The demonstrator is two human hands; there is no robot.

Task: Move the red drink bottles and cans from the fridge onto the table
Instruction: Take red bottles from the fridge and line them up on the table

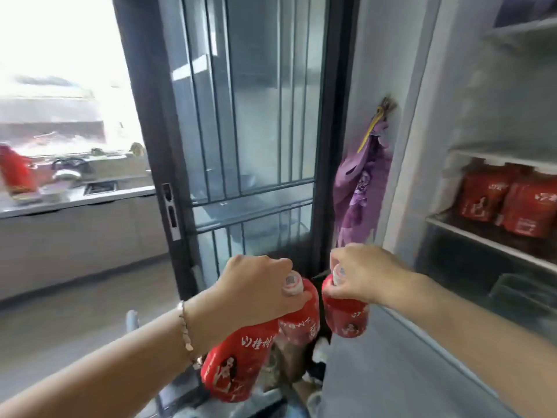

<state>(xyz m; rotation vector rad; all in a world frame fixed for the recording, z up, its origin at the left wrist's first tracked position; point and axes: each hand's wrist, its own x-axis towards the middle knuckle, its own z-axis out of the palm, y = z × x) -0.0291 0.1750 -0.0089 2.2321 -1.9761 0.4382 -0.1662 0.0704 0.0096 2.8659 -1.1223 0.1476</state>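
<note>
My left hand (pixel 256 288) grips two red drink bottles by their necks: one (pixel 238 360) hangs lower left, the other (pixel 301 315) sits just right of it with its white cap showing. A third red bottle (pixel 346 315) hangs by its cap end from my right hand (pixel 367 276). Both hands are held low in front of a dark glass door. At the right, the open fridge (pixel 494 230) has a shelf with more red drink packages (pixel 509 203).
A dark-framed sliding glass door (pixel 250 131) stands straight ahead. A purple bag (pixel 361 188) hangs on the wall beside the fridge. At the left, a kitchen counter (pixel 75 200) carries a red container (pixel 18 173) and a sink tap.
</note>
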